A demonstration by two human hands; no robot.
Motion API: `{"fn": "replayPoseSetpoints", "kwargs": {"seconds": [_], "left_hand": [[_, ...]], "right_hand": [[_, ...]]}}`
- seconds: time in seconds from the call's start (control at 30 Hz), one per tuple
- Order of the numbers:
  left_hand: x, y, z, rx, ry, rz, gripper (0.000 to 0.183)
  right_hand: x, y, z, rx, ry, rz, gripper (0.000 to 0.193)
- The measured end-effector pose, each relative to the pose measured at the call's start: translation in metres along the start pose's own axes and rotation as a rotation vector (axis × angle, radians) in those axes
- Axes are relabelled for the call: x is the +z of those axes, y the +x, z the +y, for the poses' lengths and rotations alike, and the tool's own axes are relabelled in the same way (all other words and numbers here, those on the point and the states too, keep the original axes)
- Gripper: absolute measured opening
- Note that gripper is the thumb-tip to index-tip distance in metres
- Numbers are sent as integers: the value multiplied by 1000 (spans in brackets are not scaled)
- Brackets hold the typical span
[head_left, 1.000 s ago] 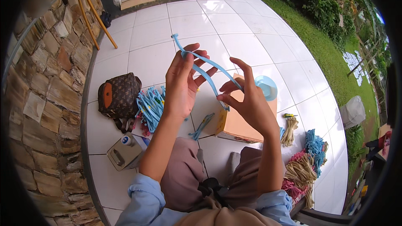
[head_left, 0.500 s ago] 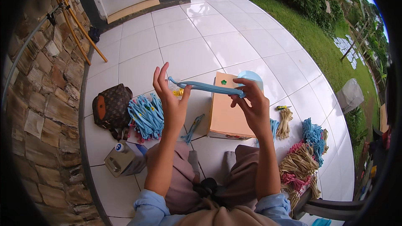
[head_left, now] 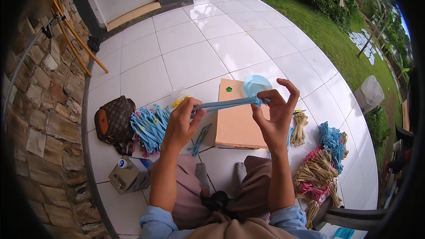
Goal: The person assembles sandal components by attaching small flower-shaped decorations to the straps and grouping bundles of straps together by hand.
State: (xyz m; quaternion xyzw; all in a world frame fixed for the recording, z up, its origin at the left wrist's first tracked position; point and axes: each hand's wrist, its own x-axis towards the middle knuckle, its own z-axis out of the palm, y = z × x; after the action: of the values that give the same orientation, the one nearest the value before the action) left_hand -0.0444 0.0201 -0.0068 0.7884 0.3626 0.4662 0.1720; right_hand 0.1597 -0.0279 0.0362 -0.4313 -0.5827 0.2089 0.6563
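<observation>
Over a cardboard box [head_left: 241, 128], a doubled light-blue cord [head_left: 228, 103] with a knot at its right end stretches between my two hands. My left hand [head_left: 180, 121] is closed on the cord's left end, its fingers curled. At the knot, my right hand [head_left: 276, 121] pinches with thumb and forefinger while other fingers stick up. A green flower-shaped piece [head_left: 229, 89] lies on the box top, by a round light-blue dish [head_left: 256, 86]. Left of the box, a similar blue strip [head_left: 202, 140] lies on the tiles, near a heap of blue cords [head_left: 150, 126] with small yellow bits.
A brown patterned backpack [head_left: 115, 121] and a metal can [head_left: 129, 177] with a blue-and-white cap stand at the left. Small yellow pieces [head_left: 179, 101] lie beyond my left hand. To the right are a beige cord bundle [head_left: 299, 129] and a heap of beige, pink and blue cords [head_left: 316, 175].
My left hand has turned and its raised fingers have curled onto the cord's left end. The right hand's fingers have lifted off, leaving a pinch at the knot. The view has shifted slightly.
</observation>
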Motion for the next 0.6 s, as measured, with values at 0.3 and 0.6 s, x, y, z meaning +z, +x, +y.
{"fn": "replayPoseSetpoints", "kwargs": {"seconds": [0.3,0.6], "left_hand": [[-3,1,-10,67,-89,70,33],[-6,-2,-9,-166,-427,-3,30]], "right_hand": [[1,1,-1,2,107,-10,71],[5,2,4,65,105,44,72]]}}
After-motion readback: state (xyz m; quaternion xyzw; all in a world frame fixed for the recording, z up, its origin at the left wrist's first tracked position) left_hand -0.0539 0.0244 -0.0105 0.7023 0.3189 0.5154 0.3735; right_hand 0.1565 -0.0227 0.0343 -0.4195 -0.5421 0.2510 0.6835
